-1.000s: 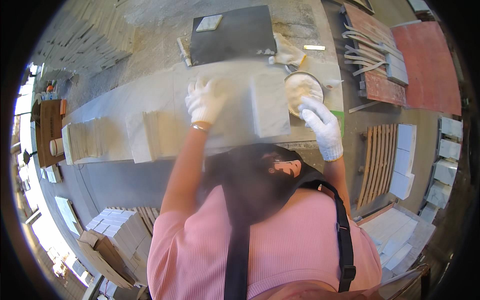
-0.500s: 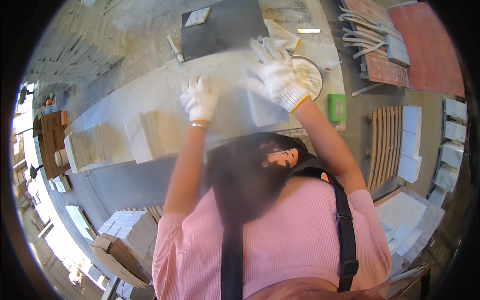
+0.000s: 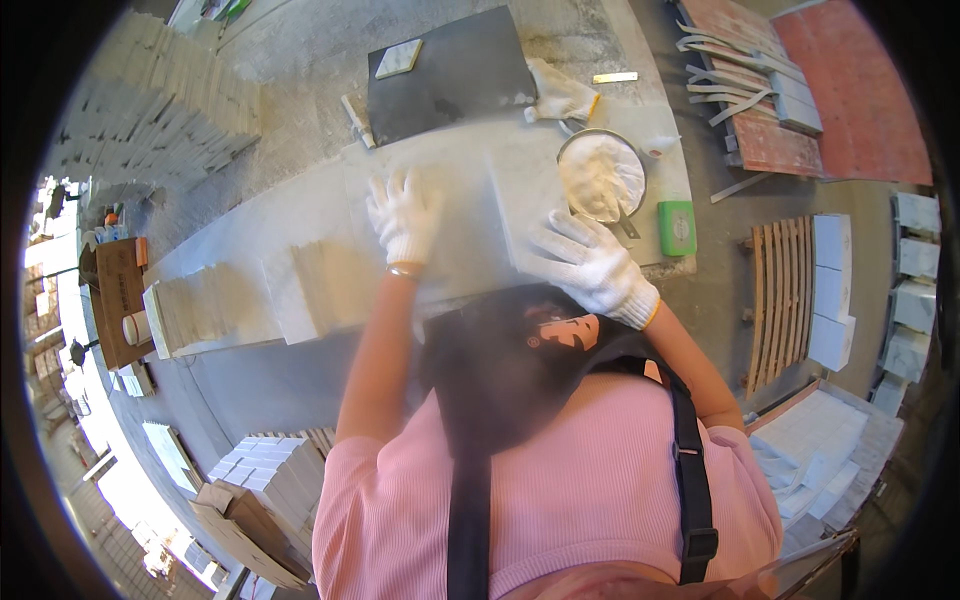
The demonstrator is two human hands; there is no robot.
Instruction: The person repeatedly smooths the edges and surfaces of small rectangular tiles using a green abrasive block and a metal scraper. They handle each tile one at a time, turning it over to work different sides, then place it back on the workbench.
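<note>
My left hand (image 3: 403, 217), in a white knit glove, lies with its fingers spread on the pale work table (image 3: 440, 265). To its right is a pale square tile (image 3: 525, 190), one or more layers thick; I cannot tell. My right hand (image 3: 592, 268), gloved likewise, rests its stretched fingers on the tile's near right part and grips nothing. Just beyond that hand stands a round bowl (image 3: 645, 182) of white paste (image 3: 598, 172). A flat metal tool (image 3: 628, 224) leans out of the bowl on its near side. Haze blurs the middle of the view.
Thin tiles stand in rows (image 3: 290, 295) at the table's left. Farther off lie a black sheet (image 3: 450, 85) with a small marbled tile (image 3: 399, 59), a spare glove (image 3: 563, 93) and a white tube-like object (image 3: 357, 122). A green box (image 3: 677, 228) sits at the right edge, beyond it a wooden pallet (image 3: 780, 305).
My right hand has slid from the tile's far side toward me, uncovering the bowl and its tool. The left hand's curled fingers have straightened and spread. The view has shifted slightly.
</note>
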